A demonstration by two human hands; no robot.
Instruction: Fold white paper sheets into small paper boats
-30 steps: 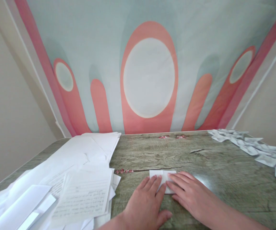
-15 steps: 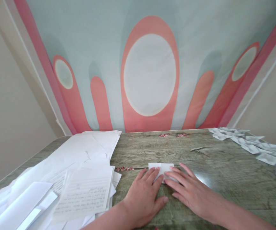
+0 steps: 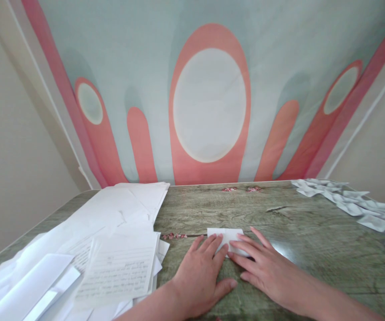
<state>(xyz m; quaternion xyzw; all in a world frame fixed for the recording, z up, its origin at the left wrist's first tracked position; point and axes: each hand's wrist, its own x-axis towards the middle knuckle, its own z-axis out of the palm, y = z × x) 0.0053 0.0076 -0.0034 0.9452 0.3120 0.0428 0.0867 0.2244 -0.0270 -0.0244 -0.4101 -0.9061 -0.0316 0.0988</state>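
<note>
A small folded piece of white paper (image 3: 229, 233) lies flat on the wood-patterned table (image 3: 209, 207), in front of me. My left hand (image 3: 201, 277) rests over its left part, fingers stretched out and fingertips on the paper. From the other side, my right hand (image 3: 261, 266) lies over the right part with its fingers spread, fingertips touching the paper. Both hands are open and press from above; neither grips anything. The fingers hide the lower portion of the paper.
Left of my hands is a spread of loose white sheets (image 3: 125, 203), with a handwritten page (image 3: 122, 263) and folded white strips (image 3: 31, 283) on top. Several folded paper pieces (image 3: 349, 206) lie along the far right. A patterned backdrop (image 3: 209, 107) stands behind the table.
Almost nothing differs. My left thumb has shifted slightly right, and the right fingers have moved a little on the paper, which stays in place.
</note>
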